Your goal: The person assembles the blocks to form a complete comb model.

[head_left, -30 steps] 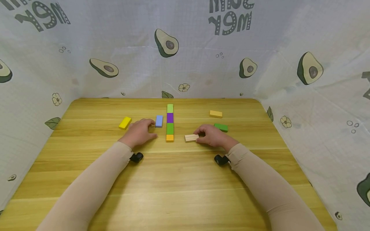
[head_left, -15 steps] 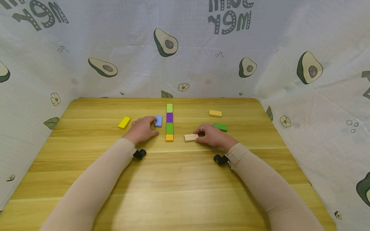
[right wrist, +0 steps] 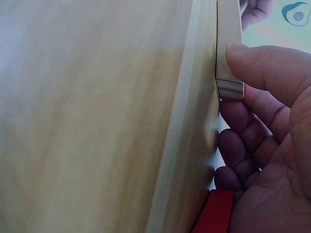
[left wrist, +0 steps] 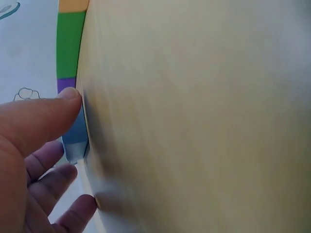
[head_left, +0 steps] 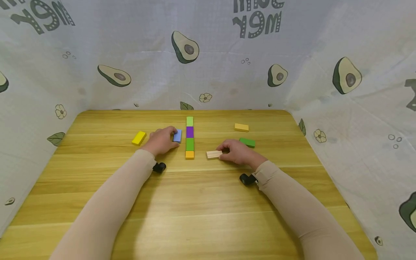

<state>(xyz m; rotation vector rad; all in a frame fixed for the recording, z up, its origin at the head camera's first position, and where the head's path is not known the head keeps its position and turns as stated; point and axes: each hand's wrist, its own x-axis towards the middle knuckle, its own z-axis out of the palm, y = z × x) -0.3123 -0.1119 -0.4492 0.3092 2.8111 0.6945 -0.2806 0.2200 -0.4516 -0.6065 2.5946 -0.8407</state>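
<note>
**Right grip (head_left: 239, 152) pinches the plain wooden rectangular block (head_left: 213, 155); left grip (head_left: 160, 141) is around the light blue rectangular block (head_left: 177, 136)**

From the head camera, both blocks lie on the light brown wooden desk (head_left: 195, 216), one at each side of a straight row: light green block (head_left: 190, 121), purple block (head_left: 190, 132), green block (head_left: 190, 144) and, nearest to the person, orange block (head_left: 190, 155). The blue block is just left of the row, with a narrow gap. Its long axis points away from the person, almost parallel to the row, and the left hand is the nearer one to it. The wooden block is on the right side, near the orange block but apart from it; its long axis goes across, so that, in my judgement, a turn would be necessary to align it with the row.

From the left wrist camera, the blue block is between the thumb and the curved fingers. Whether they already press it, I cannot tell, because the thumb covers a part.

From the right wrist camera, the thumb and fingers hold the near end of the wooden block, which extends beyond them toward the other hand. Below the smaller fingers, a red object (right wrist: 215, 213) is partly visible.
</note>
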